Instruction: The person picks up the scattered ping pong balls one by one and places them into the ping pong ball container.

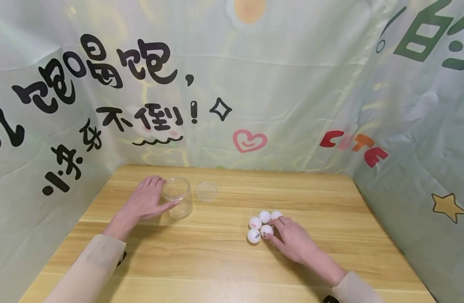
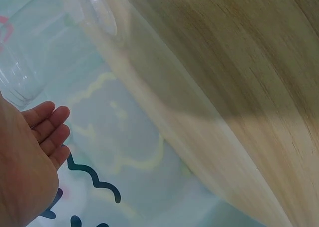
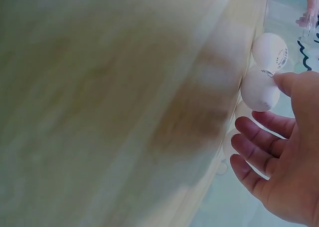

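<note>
My left hand (image 1: 145, 201) is at the clear cylindrical jar (image 1: 182, 209), its thumb across the near side and its fingers along the left and far side. In the left wrist view the fingers (image 2: 52, 129) are loosely extended beside the jar (image 2: 22, 80). My right hand (image 1: 294, 241) is at a cluster of several white table tennis balls (image 1: 254, 236). Its thumb and index finger pinch the nearest-right ball (image 3: 260, 91), while the other fingers stay half curled and apart. One ball at the back (image 1: 276, 215) is partly covered by this hand.
A clear round lid (image 1: 207, 192) lies flat right of the jar. The wooden table (image 1: 201, 269) is bounded by printed cloth walls (image 1: 292, 101) at the back and both sides.
</note>
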Motion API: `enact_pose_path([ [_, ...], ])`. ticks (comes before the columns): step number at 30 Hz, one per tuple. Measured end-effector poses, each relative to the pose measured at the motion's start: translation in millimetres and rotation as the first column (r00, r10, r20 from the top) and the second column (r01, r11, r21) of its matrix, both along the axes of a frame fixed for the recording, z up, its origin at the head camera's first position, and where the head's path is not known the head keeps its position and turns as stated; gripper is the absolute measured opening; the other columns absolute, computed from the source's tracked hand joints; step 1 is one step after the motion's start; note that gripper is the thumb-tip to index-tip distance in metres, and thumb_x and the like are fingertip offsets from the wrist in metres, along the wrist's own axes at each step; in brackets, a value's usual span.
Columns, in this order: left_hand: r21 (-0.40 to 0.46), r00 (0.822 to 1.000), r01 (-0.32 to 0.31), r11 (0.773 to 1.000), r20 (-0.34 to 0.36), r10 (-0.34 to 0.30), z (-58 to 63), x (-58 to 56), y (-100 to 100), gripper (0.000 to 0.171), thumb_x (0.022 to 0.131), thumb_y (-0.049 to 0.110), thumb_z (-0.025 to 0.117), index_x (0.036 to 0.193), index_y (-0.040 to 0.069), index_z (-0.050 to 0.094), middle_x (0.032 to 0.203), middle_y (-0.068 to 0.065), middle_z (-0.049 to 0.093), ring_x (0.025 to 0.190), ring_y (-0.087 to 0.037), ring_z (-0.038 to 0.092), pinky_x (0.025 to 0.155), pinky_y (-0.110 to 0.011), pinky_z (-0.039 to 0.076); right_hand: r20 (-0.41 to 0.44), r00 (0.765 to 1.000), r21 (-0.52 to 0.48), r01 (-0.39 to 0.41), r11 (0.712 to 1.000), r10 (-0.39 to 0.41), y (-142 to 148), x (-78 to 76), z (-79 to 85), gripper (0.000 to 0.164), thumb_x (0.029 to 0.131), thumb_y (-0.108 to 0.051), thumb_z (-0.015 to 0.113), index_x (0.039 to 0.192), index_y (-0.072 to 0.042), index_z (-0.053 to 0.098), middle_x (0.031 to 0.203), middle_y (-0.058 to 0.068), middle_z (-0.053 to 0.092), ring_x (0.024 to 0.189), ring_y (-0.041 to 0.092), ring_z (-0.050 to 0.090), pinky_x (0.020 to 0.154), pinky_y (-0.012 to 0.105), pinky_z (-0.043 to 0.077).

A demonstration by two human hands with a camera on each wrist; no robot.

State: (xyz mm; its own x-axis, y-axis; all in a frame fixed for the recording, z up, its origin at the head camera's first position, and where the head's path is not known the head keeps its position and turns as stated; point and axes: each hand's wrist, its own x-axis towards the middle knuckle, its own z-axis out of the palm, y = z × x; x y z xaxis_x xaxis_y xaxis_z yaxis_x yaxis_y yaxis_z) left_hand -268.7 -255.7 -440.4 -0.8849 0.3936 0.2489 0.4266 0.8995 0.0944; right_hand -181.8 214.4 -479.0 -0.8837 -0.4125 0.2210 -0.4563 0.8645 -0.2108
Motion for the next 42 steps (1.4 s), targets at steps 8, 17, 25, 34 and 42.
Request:
enact_pose_path([
  [8,-0.015,1.000,0.006,1.000,-0.016,-0.006,0.8,0.7,0.0,0.085,0.095,0.070,0.057,0.129,-0.009,0.054,0.123,-0.024,0.056,0.118,-0.041,0.051,0.108,-0.056,0.039,0.023,1.000,0.014,0.017,1.000,-0.017,-1.2,1.0,0.6,0.037,0.100,-0.035,0.071,0.124,-0.007,0.067,0.119,0.009,0.068,0.114,0.031,0.066,0.096,0.052,0.054],
  [17,0.008,1.000,0.008,1.000,-0.014,-0.007,1.6,1.4,2.4,0.078,0.096,0.068,0.057,0.122,-0.006,0.056,0.112,-0.018,0.058,0.108,-0.036,0.053,0.101,-0.054,0.043,0.011,1.000,0.010,0.019,1.000,-0.019,-1.7,1.6,-0.2,0.038,0.098,-0.033,0.072,0.125,-0.006,0.067,0.122,0.010,0.070,0.115,0.029,0.066,0.098,0.050,0.054],
  [25,0.022,1.000,-0.009,1.000,0.021,0.008,1.1,1.7,2.8,0.079,0.096,0.069,0.056,0.121,-0.006,0.056,0.110,-0.017,0.058,0.107,-0.035,0.053,0.102,-0.054,0.043,0.016,1.000,0.005,0.015,1.000,-0.015,-2.2,2.7,-0.1,0.038,0.099,-0.032,0.072,0.124,-0.004,0.067,0.122,0.011,0.070,0.115,0.030,0.066,0.098,0.050,0.054],
  [34,0.032,1.000,-0.004,0.999,0.024,0.003,1.6,2.3,2.3,0.078,0.096,0.068,0.056,0.121,-0.006,0.056,0.112,-0.017,0.058,0.107,-0.035,0.052,0.101,-0.054,0.043,0.020,1.000,-0.007,0.019,1.000,-0.019,-1.6,4.7,1.0,0.037,0.099,-0.030,0.072,0.124,-0.004,0.067,0.122,0.012,0.070,0.115,0.030,0.066,0.098,0.051,0.053],
  [42,0.034,1.000,-0.005,0.999,0.024,0.004,1.1,2.4,2.2,0.076,0.096,0.068,0.057,0.119,-0.005,0.057,0.107,-0.014,0.057,0.103,-0.032,0.051,0.098,-0.052,0.044,0.010,1.000,-0.057,0.024,0.998,-0.023,-0.7,6.7,0.6,0.036,0.097,-0.029,0.074,0.122,-0.005,0.068,0.116,0.009,0.071,0.109,0.026,0.067,0.095,0.047,0.055],
])
